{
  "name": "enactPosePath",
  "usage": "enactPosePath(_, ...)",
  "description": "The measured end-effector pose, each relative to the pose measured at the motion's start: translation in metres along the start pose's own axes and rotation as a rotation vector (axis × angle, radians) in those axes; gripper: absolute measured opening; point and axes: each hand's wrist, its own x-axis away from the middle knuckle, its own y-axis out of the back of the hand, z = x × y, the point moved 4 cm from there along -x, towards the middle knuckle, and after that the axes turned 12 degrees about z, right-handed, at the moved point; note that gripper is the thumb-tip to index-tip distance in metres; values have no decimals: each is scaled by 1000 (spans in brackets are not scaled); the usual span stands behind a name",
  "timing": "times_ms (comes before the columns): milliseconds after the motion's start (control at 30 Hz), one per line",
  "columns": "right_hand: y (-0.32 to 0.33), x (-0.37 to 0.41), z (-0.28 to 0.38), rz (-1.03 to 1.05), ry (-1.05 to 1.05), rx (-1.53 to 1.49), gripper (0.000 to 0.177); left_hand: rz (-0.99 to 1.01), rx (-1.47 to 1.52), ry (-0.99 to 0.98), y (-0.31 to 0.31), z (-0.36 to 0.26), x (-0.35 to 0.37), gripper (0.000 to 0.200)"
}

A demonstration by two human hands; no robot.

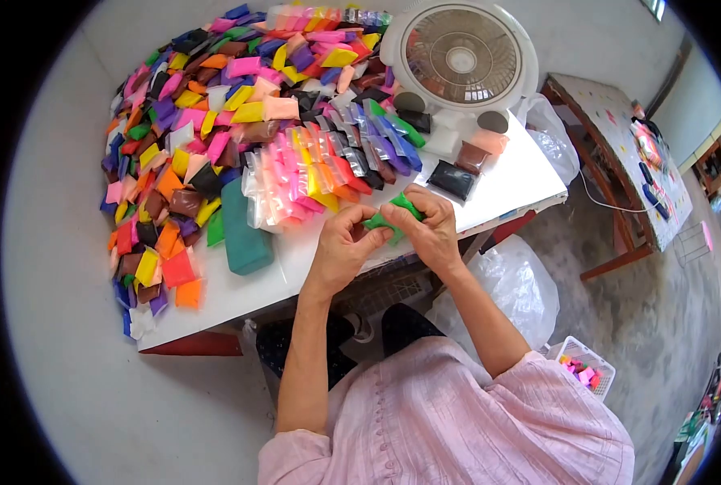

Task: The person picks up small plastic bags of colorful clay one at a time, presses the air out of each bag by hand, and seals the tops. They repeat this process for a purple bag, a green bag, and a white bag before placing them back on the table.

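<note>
Both my hands meet at the front edge of the white table [296,287], around a small green packet [406,204]. My left hand [346,246] pinches the packet's left end between thumb and fingers. The fingers of my right hand [427,230] are closed on its right part. Just beyond my hands lie rows of clear-wrapped packets [312,166] in pink, yellow, red, black and purple. Left of my left hand is a dark green block [245,230]. A black packet [451,179] and a brown packet [472,157] lie beyond my right hand.
A large heap of coloured packets [166,153] covers the table's left and back. A white fan [460,60] stands at the back right. Clear plastic bags [510,283] and a white basket [599,368] are on the floor at right, near another table [619,137].
</note>
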Motion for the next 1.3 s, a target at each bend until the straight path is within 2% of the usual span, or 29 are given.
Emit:
enactPosePath(200, -2, 1, -11, -86, 26, 48, 35, -21, -86, -15, -1, 4, -3, 17)
enactPosePath(333, -2, -1, -9, -90, -37, 51, 36, -8, -110, -14, 0, 5, -3, 16)
enactPosePath(400, -2, -1, -15, -65, -111, 32, 31, -1, -24, 33, 2, 5, -1, 16)
enactPosePath(500, -4, -2, -9, -51, -48, -131, 24, -70, 217, -4, 3, 2, 0, 17)
enactPosePath(600, -3, -1, -14, 23, -180, -202, 30, -141, 393, -94, 6, 1, 1, 17)
enactPosePath(633, -3, -2, -11, 65, -194, -135, 31, -157, 431, -124, 7, 1, 1, 17)
enactPosePath(733, -7, -3, -5, 128, -161, -1, 31, -114, 423, -89, 7, 1, 1, 17)
enactPosePath(767, -9, -5, -12, 95, -82, -70, 32, -105, 404, -88, 7, 2, 1, 16)
enactPosePath(1067, -9, -1, -1, -101, 91, 5, 41, -57, 284, -45, 7, 10, -1, 14)
enactPosePath(1167, -11, 2, -15, -185, 73, -66, 42, -60, 258, -22, 8, 10, 1, 14)
enactPosePath(1300, -4, 1, -16, -100, -123, -201, 39, -93, 309, -61, 7, 0, 2, 13)
